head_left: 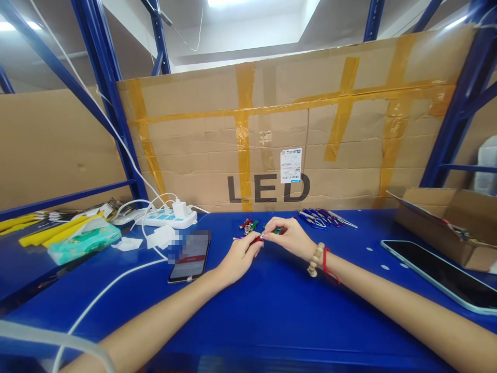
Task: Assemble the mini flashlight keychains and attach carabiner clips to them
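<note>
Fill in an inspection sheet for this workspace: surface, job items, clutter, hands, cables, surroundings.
Surface: blue tabletop, small white spots at right.
Job items: small red piece, held; red and green metallic pieces behind; slender purple-and-silver pieces to the right.
Clutter: black smartphone, white paper scraps, pale-edged black-screened device.
Hands: left hand and right hand both at the red piece.
Cables: white cables, some at the white power strip.
Surroundings: brown LED-marked cardboard panel, open brown cardboard box.
</note>
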Action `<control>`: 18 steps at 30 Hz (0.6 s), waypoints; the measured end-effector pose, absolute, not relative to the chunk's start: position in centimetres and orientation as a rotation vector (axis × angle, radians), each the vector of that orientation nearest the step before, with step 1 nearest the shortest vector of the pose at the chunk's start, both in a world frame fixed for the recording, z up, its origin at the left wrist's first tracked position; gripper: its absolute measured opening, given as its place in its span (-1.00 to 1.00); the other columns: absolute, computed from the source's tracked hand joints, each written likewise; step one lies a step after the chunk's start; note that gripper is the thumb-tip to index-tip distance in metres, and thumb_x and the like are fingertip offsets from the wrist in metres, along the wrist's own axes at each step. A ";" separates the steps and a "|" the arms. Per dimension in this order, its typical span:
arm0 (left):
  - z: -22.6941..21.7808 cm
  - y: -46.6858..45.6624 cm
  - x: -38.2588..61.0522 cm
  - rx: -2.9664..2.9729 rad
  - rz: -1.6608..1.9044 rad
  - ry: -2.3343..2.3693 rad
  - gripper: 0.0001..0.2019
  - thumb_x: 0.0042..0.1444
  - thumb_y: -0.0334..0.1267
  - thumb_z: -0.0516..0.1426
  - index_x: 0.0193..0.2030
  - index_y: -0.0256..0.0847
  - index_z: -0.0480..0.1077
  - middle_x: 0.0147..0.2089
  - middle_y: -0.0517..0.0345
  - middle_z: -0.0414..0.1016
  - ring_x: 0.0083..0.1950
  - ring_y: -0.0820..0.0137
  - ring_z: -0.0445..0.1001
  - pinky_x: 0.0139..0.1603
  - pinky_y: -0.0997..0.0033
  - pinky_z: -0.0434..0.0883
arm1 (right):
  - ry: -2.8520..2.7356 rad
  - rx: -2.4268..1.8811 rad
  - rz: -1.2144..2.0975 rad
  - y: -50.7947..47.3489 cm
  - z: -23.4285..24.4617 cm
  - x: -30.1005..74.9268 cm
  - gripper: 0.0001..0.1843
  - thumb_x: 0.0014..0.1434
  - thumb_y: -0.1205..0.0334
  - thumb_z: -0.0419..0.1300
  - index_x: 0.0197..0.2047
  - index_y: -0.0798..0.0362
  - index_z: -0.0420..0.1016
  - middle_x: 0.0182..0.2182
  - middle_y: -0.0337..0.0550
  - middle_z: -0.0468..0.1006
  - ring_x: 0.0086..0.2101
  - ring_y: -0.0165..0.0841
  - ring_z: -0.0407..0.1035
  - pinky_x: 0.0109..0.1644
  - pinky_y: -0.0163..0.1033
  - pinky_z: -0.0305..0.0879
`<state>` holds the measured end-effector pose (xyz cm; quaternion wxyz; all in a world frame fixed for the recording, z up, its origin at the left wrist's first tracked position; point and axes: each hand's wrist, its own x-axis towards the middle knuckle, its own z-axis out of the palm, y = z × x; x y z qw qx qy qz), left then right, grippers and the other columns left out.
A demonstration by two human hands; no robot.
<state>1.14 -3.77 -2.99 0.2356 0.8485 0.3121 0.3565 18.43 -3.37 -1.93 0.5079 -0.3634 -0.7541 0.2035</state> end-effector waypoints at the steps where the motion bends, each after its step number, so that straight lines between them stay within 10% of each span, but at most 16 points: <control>1: -3.1 -3.8 1.1 2.341 0.971 0.848 -0.80 0.20 -0.25 -0.11 -0.38 -0.21 0.25 -0.53 0.29 0.26 -0.48 0.49 0.25 -0.39 0.52 0.21 | -1.832 -0.883 0.495 -3.4 -1.9 18.6 -0.86 -0.04 0.23 0.26 -0.55 0.09 0.48 -0.51 -0.22 0.50 -0.46 -0.43 0.36 -0.35 -0.32 0.27; 18: -4.1 -3.6 0.8 2.466 1.134 0.958 -0.80 0.22 -0.28 -0.07 -0.18 -0.15 0.36 -0.18 0.12 0.52 -0.19 0.34 0.47 -0.14 0.42 0.33 | -1.769 -1.048 0.562 -4.8 -1.7 17.4 -0.74 -0.04 0.11 0.23 -0.60 0.11 0.41 -0.62 -0.23 0.44 -0.55 -0.47 0.25 -0.45 -0.33 0.20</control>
